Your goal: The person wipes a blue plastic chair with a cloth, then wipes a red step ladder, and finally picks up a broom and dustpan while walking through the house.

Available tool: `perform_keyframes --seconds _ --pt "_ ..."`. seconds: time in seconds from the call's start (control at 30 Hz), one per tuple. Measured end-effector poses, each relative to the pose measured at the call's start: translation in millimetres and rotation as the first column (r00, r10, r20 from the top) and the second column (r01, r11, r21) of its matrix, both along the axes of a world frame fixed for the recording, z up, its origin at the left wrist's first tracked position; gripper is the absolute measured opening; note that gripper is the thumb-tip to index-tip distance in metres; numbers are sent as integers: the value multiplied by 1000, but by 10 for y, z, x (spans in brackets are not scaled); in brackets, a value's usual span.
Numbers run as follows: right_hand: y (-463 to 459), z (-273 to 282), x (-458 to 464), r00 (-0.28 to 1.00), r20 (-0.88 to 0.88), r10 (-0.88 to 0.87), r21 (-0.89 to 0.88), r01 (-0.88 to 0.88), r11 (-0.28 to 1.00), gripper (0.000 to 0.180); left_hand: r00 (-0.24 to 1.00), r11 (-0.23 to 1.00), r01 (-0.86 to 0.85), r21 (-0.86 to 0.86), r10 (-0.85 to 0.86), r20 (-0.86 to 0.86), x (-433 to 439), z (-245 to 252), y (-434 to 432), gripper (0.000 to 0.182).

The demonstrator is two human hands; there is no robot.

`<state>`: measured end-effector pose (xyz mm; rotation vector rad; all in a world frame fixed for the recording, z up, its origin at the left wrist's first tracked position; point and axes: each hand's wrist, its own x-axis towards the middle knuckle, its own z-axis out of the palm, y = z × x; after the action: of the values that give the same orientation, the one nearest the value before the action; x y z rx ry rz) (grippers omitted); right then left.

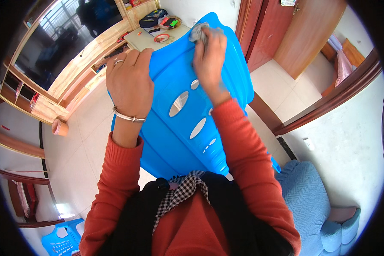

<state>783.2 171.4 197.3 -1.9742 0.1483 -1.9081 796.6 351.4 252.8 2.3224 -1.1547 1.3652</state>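
A blue plastic chair [176, 134] with oval cut-outs is tilted up before me, close to my body. My left hand [130, 80], with a ring and a silver bangle, is curled over its edge at the left. Near the far end of the chair, my right hand [210, 54] holds a crumpled grey cloth [199, 33] against the blue surface. My right hand is slightly blurred. The undersides of my left fingers are hidden.
A table [140, 40] with a red-rimmed dish [162, 38] and a dark bag [153, 18] stands beyond the chair. A wall unit holds a television [70, 38]. A blue-covered sofa [307, 195] is at right, another blue plastic chair [62, 240] at lower left.
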Motion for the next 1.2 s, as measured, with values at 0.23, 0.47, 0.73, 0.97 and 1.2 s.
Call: perform_keyframes --seconds 0.23,0.47,0.73,0.97,1.2 --pt "-94 -126 328 928 -369 -48 177 121 977 29 1000 999 27 -29 -26 12 20 1 31 27" --pt "374 -149 43 958 -272 95 -95 -125 988 30 995 992 75 103 -68 -70 175 89 142 25" --pt "1146 -314 -24 897 -266 354 -269 -421 866 10 907 945 289 154 -219 -361 507 221 337 33" --pt "981 -393 -114 885 -129 448 -345 -464 816 14 473 771 627 -113 -492 -731 691 368 513 40" --pt "1351 -405 -201 778 -394 490 -413 -626 662 13 276 740 286 -608 -672 -688 459 -181 658 64"
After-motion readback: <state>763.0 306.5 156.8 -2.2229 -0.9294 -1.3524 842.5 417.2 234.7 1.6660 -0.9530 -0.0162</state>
